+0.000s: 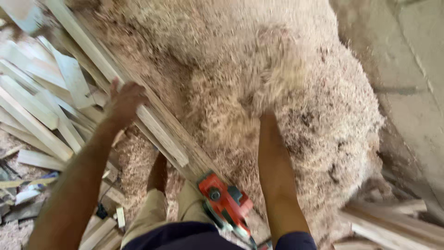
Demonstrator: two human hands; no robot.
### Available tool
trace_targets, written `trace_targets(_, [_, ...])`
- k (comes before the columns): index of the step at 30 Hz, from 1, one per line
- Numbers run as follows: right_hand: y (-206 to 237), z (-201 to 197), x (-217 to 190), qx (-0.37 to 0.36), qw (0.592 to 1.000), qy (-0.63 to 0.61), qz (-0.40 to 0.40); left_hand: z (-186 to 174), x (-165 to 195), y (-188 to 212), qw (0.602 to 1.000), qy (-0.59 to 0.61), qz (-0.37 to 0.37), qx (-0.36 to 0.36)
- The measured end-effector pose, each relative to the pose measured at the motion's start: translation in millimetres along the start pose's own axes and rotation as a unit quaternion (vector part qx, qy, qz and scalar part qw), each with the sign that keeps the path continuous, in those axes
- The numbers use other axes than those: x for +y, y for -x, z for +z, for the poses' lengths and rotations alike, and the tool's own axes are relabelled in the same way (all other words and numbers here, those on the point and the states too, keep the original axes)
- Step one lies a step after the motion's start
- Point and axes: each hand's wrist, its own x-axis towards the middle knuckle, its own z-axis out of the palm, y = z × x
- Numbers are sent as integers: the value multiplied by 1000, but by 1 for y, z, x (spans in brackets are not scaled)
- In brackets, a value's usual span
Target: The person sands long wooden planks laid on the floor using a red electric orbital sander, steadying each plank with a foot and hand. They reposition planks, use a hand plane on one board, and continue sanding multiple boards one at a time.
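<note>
One hand (124,103) gripping a long plank (152,115), the other's grip untellable, buried in shavings (259,69)

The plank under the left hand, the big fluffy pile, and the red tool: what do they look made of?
Plank: bare, unfinished pale wood with visible grain, left hand resting on it. Pile: loose wood shavings, tan and curly; the right hand is buried in it. Red tool: apparently a moulded plastic body with dark parts; the base is hidden.
</note>
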Motion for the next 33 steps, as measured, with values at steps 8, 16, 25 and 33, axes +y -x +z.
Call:
trace_targets(8, [1,10,22,-6,1000,19,9,6,-13,-1,998,60,12,28])
trace_targets(16, [25,-14,54,35,991,115,51,-27,-5,5,999,12,27,-17])
trace_targets(25, [89,-79,6,107,988,86,64,-24,-8,31,999,22,19,35])
trace_targets(33, [125,-134,64,-43,994,-95,-22,3,8,25,990,86,-66,95])
